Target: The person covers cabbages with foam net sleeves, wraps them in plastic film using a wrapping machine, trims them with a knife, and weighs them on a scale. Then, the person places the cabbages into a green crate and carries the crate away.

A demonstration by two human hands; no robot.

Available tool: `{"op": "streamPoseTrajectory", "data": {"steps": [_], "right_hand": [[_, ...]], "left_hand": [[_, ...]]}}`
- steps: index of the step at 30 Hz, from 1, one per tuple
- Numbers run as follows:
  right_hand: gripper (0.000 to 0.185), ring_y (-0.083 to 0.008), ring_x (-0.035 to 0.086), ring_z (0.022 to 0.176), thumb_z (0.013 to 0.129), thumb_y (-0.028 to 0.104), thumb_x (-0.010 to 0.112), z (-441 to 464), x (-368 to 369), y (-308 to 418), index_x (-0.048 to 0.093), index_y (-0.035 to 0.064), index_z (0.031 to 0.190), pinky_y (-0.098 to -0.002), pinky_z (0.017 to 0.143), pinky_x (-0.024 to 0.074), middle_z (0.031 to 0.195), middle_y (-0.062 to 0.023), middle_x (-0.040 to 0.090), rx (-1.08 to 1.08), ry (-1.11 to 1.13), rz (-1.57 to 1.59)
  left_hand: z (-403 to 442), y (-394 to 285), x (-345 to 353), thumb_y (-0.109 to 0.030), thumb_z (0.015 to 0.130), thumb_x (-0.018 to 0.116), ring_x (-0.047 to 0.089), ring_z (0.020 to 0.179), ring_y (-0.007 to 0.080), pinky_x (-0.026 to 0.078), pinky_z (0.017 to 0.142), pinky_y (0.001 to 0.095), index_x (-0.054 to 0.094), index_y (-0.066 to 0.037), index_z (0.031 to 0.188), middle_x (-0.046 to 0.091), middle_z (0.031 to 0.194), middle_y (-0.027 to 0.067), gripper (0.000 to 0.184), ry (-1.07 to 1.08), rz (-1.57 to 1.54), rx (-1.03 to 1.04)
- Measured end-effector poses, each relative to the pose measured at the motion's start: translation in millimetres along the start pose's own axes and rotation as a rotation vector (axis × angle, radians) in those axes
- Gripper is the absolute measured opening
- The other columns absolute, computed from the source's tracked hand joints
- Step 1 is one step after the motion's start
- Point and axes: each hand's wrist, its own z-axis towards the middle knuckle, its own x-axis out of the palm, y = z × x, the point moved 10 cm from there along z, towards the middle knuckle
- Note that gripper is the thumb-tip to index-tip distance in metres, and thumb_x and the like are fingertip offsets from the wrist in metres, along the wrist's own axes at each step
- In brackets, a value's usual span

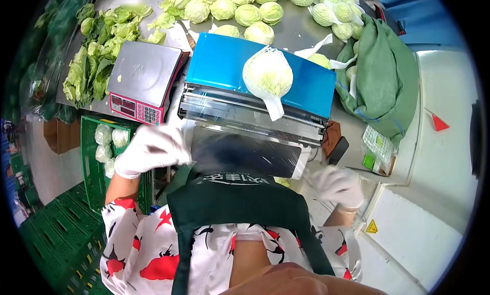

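"Above the centre of the frame, what did you see?"

"A netted cabbage [268, 75] lay on the blue cover [214, 55] of the machine, with the white tail of its net hanging over the front edge. Neither hand was touching it."

"And what did the hands do?"

"Both wore white gloves. The left hand [153, 151], left of the centre, was partly closed, with its fingers curled near the machine's front corner. The right hand [338, 187], at the lower right, was blurred, so I could not tell how far open it was. Clear film [265, 154] seemed to stretch between them, above a dark panel, but I could not be certain that either hand had hold of it."

"How far had the work come, in your judgement?"

"For this cabbage, the net was on, but the film was not around it. In the green crate [92, 162], at the left, at least four pale, round bundles [103, 134] were lying, and I judged them to be finished."

"So what was left?"

"Quite much, I think. At the top of the frame, many bare cabbages [247, 15] were on the table [293, 34], without any net. At the upper right, several netted cabbages [324, 14] lay in a group, and these also seemed to be waiting."
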Motion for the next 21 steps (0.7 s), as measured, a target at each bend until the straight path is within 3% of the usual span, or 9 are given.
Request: {"op": "streamPoseTrajectory", "data": {"steps": [1,2,3,5,8,15,17,18,21], "right_hand": [[0.008,-0.0249,0.063,0.085,0.078,0.001,0.068,12.4,-23.4,16.6,0.075,-0.0014,0.081,-0.0426,0.093,0.0499,0.09,-0.0123,0.07,-0.146,-0.09,0.062],[0.027,-0.03,0.064,0.099,0.075,-0.004,0.064,20.0,-58.6,10.9,0.073,-0.0045,0.101,-0.0439,0.098,0.0484,0.106,-0.0155,0.07,-0.087,-0.22,-0.254],[0.057,-0.0302,0.056,0.122,0.074,-0.005,0.065,51.2,-75.6,0.1,0.059,-0.0036,0.131,-0.0436,0.105,0.0431,0.132,-0.0175,0.06,0.036,-0.489,0.004],[0.099,-0.0269,0.032,0.144,0.066,0.003,0.083,124.3,-93.3,-35.9,0.031,-0.0054,0.15,-0.036,0.118,0.0236,0.155,-0.0189,0.036,0.109,-0.333,-0.434],[0.135,-0.0371,0.019,0.149,0.053,0.036,0.095,180.7,-82.9,-141.5,0.014,-0.008,0.152,-0.0405,0.122,0.0158,0.158,-0.0281,0.02,0.036,0.031,-0.869],[0.093,-0.0211,0.054,0.123,0.07,0.027,0.089,176.5,-53.3,-193.3,0.04,-0.0044,0.142,-0.0341,0.105,0.0433,0.133,-0.0154,0.056,0.25,-0.186,-0.171],[0.061,-0.0177,0.059,0.113,0.088,0.026,0.072,136.8,-37.7,-221.5,0.049,-0.0048,0.135,-0.0314,0.095,0.0482,0.128,-0.0113,0.06,0.558,-0.203,0.095],[0.047,-0.0168,0.059,0.109,0.098,0.026,0.056,126.3,-24.9,-217.4,0.051,-0.0053,0.133,-0.031,0.092,0.0484,0.127,-0.01,0.059,0.408,-0.326,0.39],[0.045,-0.0168,0.057,0.112,0.1,0.025,0.05,68.5,21.7,-170.9,0.05,-0.0053,0.134,-0.0318,0.099,0.0439,0.128,-0.009,0.059,0.498,-0.259,0.347]], "left_hand": [[14.3,-5.1,-9.5,-0.022,0.082,0.079,0.065,0.096,0.0241,0.051,0.087,0.0383,0.072,0.003,0.107,0.066,0.11,0.0179,0.036,-0.005,-0.108,0.059],[35.9,-2.8,-27.6,-0.028,0.079,0.08,0.057,0.121,0.028,0.041,0.108,0.0412,0.054,0.003,0.134,0.055,0.134,0.0215,0.068,-0.274,-0.115,0.076],[73.5,-9.8,-31.1,-0.029,0.076,0.082,0.041,0.139,0.0289,0.025,0.119,0.0411,0.033,0.001,0.15,0.044,0.147,0.0212,0.093,-0.289,0.11,0.144],[134.3,21.0,-41.6,-0.038,0.068,0.088,0.022,0.148,0.0311,0.019,0.121,0.0418,0.014,0.002,0.155,0.019,0.16,0.023,0.121,-0.207,0.522,0.164],[179.0,120.4,-35.4,-0.051,0.05,0.092,0.014,0.149,0.0422,0.015,0.121,0.0434,0.009,0.006,0.154,0.013,0.159,0.0299,0.144,0.047,1.045,0.178],[179.6,162.8,-11.6,-0.03,0.063,0.092,0.046,0.134,0.0282,0.037,0.113,0.0366,0.02,-0.002,0.154,0.042,0.149,0.0219,0.12,0.059,0.468,-0.153],[156.8,170.9,-3.7,-0.028,0.077,0.084,0.052,0.125,0.0242,0.044,0.105,0.0344,0.023,-0.002,0.153,0.047,0.143,0.0195,0.1,0.035,0.301,-0.263],[142.7,175.8,3.8,-0.026,0.083,0.08,0.055,0.12,0.022,0.048,0.1,0.0331,0.024,-0.002,0.152,0.05,0.138,0.018,0.091,0.016,0.123,-0.308],[82.3,150.6,45.5,-0.025,0.091,0.072,0.059,0.095,0.0134,0.052,0.078,0.0264,0.027,-0.002,0.149,0.057,0.12,0.0106,0.077,0.151,-0.064,-0.534]]}}
